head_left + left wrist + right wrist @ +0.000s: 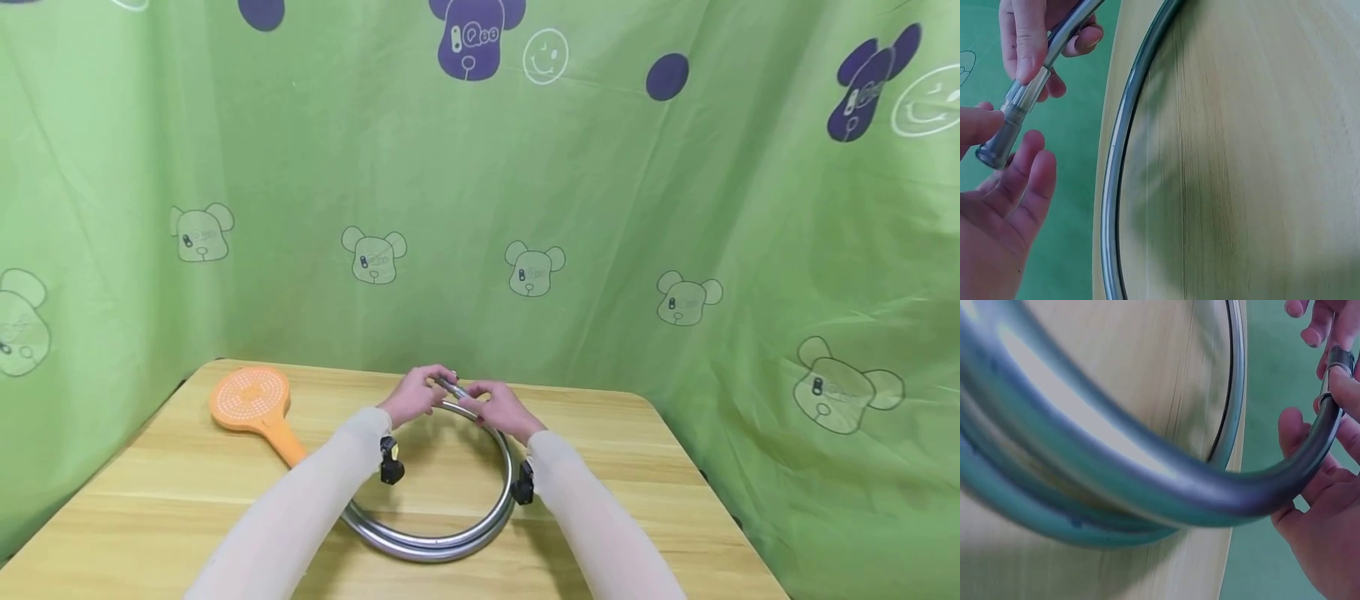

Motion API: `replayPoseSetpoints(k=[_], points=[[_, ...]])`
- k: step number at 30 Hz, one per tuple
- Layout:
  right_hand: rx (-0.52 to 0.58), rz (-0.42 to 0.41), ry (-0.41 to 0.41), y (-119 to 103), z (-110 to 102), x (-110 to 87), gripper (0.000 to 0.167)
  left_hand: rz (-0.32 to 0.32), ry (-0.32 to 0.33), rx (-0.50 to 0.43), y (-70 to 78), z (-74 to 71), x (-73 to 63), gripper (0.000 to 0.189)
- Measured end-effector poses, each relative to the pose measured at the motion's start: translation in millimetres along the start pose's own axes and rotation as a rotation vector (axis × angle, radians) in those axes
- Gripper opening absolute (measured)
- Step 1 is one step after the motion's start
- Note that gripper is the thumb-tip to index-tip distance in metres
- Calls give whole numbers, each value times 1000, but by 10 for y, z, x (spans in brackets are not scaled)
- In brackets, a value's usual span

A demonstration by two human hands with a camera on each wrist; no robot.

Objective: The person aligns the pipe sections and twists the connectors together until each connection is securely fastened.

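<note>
A silver-grey shower hose (427,546) lies coiled in loops on the table. One of its ends is lifted near the table's far edge, between both hands. My left hand (414,395) pinches the metal end fitting (1007,134) between thumb and fingers. Just behind that fitting, my right hand (504,408) grips the hose end at its collar (1027,94). In the right wrist view the hose bends up from the coil into the right hand. An orange shower head (251,398) lies left of the coil, its dotted face up and part of its handle hidden by the left sleeve.
The light wooden table (630,467) has its far edge just beyond my hands. A green patterned curtain (450,183) hangs behind it and along both sides. Small black cameras (390,460) are strapped at both wrists, over pale sleeves.
</note>
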State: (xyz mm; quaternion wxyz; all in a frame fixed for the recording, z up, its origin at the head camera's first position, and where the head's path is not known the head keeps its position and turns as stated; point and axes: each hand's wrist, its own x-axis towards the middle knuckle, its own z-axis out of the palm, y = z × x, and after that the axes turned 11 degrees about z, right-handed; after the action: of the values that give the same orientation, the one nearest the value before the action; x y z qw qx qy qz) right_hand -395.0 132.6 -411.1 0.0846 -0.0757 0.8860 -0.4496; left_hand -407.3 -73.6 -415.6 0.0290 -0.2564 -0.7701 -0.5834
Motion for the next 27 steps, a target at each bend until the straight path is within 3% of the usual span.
replayPoseSetpoints(k=[10, 21, 27], points=[[-18, 50, 93, 121, -121, -57, 19, -47, -21, 24, 7, -11, -39, 35], [-23, 92, 173, 348, -153, -23, 16, -29, -132, 121, 61, 28, -106, 25], [-28, 114, 211, 426, -172, -43, 16, -1, -133, 149, 81, -2, -157, 21]])
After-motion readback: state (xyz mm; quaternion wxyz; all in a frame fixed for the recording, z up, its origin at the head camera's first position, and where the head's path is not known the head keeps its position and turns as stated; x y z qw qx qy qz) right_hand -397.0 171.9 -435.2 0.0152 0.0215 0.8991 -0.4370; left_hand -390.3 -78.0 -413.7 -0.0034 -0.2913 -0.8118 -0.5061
